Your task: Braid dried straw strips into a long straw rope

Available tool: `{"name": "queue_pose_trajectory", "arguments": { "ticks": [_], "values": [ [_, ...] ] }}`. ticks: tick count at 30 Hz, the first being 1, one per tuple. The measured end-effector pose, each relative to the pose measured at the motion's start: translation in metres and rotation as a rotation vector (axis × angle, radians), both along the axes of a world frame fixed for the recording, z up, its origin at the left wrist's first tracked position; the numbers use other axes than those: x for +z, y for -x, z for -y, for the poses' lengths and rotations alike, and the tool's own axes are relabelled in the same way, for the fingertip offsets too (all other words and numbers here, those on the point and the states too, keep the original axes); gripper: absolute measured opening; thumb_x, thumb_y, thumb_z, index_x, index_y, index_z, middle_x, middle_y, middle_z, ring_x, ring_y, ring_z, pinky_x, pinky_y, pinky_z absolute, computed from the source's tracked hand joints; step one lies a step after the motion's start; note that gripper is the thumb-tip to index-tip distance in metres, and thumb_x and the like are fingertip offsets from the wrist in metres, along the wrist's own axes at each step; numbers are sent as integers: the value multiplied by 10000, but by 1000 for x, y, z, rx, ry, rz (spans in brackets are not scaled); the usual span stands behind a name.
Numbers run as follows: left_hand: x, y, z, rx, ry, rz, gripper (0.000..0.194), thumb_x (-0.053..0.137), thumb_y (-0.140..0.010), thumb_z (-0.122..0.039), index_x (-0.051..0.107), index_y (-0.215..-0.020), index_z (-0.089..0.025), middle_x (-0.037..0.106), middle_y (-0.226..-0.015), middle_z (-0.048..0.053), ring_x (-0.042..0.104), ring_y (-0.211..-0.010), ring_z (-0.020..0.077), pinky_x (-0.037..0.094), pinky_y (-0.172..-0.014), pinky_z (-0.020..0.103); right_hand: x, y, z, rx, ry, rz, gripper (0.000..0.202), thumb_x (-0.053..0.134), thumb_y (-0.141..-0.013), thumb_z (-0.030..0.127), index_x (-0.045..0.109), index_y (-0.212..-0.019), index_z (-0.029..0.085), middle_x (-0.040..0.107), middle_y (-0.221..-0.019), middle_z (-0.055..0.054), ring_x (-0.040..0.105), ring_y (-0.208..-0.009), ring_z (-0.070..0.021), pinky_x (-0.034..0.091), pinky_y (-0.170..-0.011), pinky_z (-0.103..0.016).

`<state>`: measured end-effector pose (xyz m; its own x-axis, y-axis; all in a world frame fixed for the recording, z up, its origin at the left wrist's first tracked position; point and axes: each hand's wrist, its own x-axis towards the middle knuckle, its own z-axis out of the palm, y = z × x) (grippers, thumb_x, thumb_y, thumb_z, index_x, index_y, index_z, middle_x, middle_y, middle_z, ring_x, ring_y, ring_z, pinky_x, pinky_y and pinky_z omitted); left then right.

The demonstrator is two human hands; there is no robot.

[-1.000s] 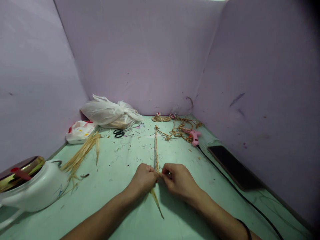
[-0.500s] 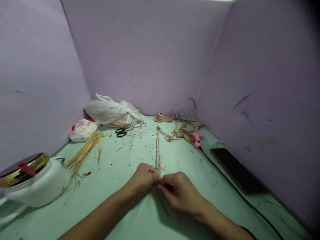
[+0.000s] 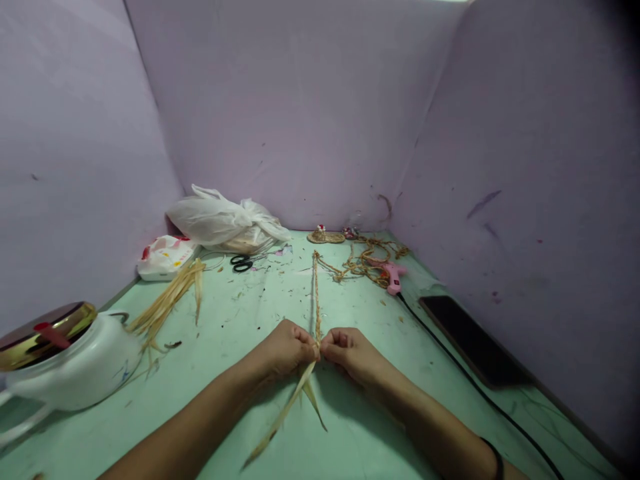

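Note:
A thin tan braid (image 3: 317, 300) of dried plant fibre runs straight toward me down the middle of the table. At its near end my left hand (image 3: 290, 348) pinches it between thumb and fingers. Facing it from the right, my right hand (image 3: 347, 352) has its thumb and forefinger pinched at the same spot. Below the fingers, loose flat strands (image 3: 287, 408) hang out toward me, one long and one shorter. The exact crossing of the strands is hidden by the fingertips.
Left: a white pot (image 3: 75, 370), a bundle of dried strips (image 3: 167, 300), a tissue pack (image 3: 167, 257), black scissors (image 3: 242, 263) and a white plastic bag (image 3: 225, 223). Right: coiled braid (image 3: 373, 257), a pink glue gun (image 3: 395, 277) with its cord, and a phone (image 3: 473, 340). A woven piece (image 3: 326, 237) lies at the back.
My right hand has moved up and slightly away from my left, its fingers still pinched. The loose strands, mostly covered before, now show below the hands.

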<state>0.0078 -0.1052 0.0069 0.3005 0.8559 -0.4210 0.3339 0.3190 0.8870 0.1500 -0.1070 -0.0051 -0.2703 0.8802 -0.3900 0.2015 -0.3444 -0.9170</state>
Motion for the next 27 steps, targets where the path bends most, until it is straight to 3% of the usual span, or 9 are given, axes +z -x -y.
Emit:
{"name": "queue_pose_trajectory", "arguments": {
  "ticks": [4, 8, 11, 16, 18, 21, 24, 25, 27],
  "values": [
    [0, 2, 1, -75, -196, -267, 164, 481, -569, -211, 481, -421, -141, 341, -362, -36, 276, -373, 59, 190, -414, 217, -3, -1, -3, -22, -11, -1, 79, 534, -588, 153, 474, -536, 158, 364, -343, 87, 243, -313, -28, 151, -366, -192],
    [9, -4, 15, -57, -459, -618, 236, 472, -655, -270, 550, -472, -141, 460, -449, 12, 377, -450, 95, 234, -468, 225, -7, 1, -2, -44, -10, -61, 73, 545, -559, 156, 476, -535, 156, 462, -380, 55, 290, -333, -33, 172, -378, -189],
    [12, -12, 32, -118, -580, -757, 267, 416, -724, -278, 625, -617, -152, 581, -598, 74, 485, -542, 141, 294, -522, 245, -7, 2, 1, -72, -22, -138, 82, 554, -547, 156, 472, -541, 157, 471, -402, 54, 310, -353, -36, 183, -390, -189],
    [0, -26, 55, -249, -660, -910, 347, 350, -738, -167, 627, -937, -100, 633, -729, 163, 573, -641, 230, 377, -596, 322, -6, 5, 6, -115, -26, -178, 113, 569, -564, 199, 464, -560, 160, 437, -410, 62, 318, -373, -42, 190, -397, -192],
    [-3, -27, 57, -283, -683, -906, 350, 369, -710, -135, 626, -942, -81, 635, -717, 168, 577, -632, 236, 387, -602, 335, -7, 6, 7, -113, -30, -194, 123, 569, -569, 216, 460, -566, 160, 486, -449, 41, 355, -394, -51, 206, -401, -193],
    [5, -21, 46, -263, -620, -772, 247, 435, -714, -221, 650, -715, -101, 611, -617, 115, 554, -574, 199, 374, -550, 290, -6, 5, 6, -104, -33, -212, 129, 576, -567, 210, 458, -571, 158, 479, -445, 44, 358, -397, -49, 216, -403, -189],
    [19, -7, 23, -38, -430, -465, 309, 476, -708, -341, 571, -518, -117, 518, -484, 32, 473, -451, 114, 316, -445, 222, -4, 3, 5, -77, -20, -204, 138, 585, -583, 220, 464, -566, 155, 420, -400, 67, 310, -360, -34, 185, -386, -187],
    [22, -3, 16, 79, -347, -353, 289, 475, -705, -342, 572, -551, -118, 524, -504, 17, 440, -409, 88, 296, -412, 210, -3, 3, 4, -57, -15, -194, 145, 583, -596, 230, 465, -561, 154, 402, -388, 73, 284, -342, -28, 167, -379, -189],
    [23, 2, 6, 184, -119, -110, 210, 506, -665, -312, 586, -662, -118, 576, -604, 13, 400, -351, 57, 259, -353, 198, -2, 2, 4, -26, -21, -175, 161, 581, -617, 250, 467, -560, 151, 398, -384, 76, 246, -323, -18, 147, -372, -191]
  ]
}}
